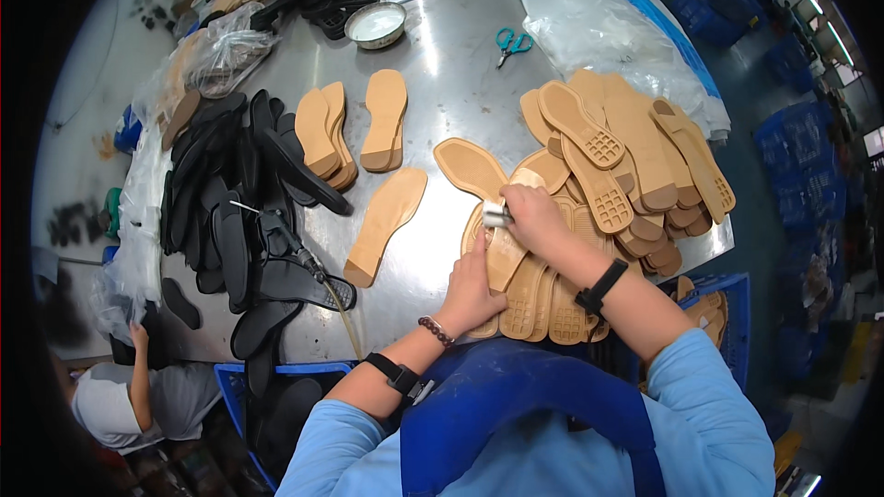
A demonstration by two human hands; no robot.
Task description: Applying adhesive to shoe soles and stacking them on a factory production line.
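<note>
My right hand (538,224) is closed on a small white-and-grey block-shaped thing (497,214), whose exact kind I cannot make out. It is over a tan shoe sole (505,262) in front of me. My left hand (471,293) lies on the tan soles just left of it, thumb and index finger stretched out. Under and around both hands several tan soles with gridded heels (520,313) overlap in a row. Another tan sole (468,168) points away beyond my right hand.
Tan soles (640,143) are heaped at the right, black soles (212,193) at the left with an air-gun-like tool (281,235). Smooth tan insoles (387,221) lie between. Farther back are a white bowl (376,26) and teal scissors (512,44). Another person (152,405) is at lower left.
</note>
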